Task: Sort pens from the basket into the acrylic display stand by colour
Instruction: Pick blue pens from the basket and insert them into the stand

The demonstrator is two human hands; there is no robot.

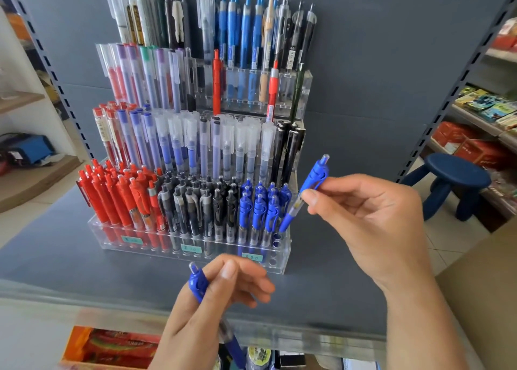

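Pens fill the front row of the clear stand (92, 224) in colour blocks: red pens (117, 199) at the left, black pens (195, 204) in the middle, blue pens (260, 207) at the right, each block above a small price label. Taller tiers behind hold capped pens, grouped more loosely. Lower down, the left hand (212, 297) curls round a spare blue pen (199, 284), clicker end up, likely kept ready as the next one to place. The right hand (372, 218) pinches another blue pen (305, 193) between thumb and fingertips, slanted so its tip points down at the open holes (275, 243) at the right end of the blue block. That slant suits sliding it in. The basket is not in view. A blue stool (453, 179) stands off to the right.
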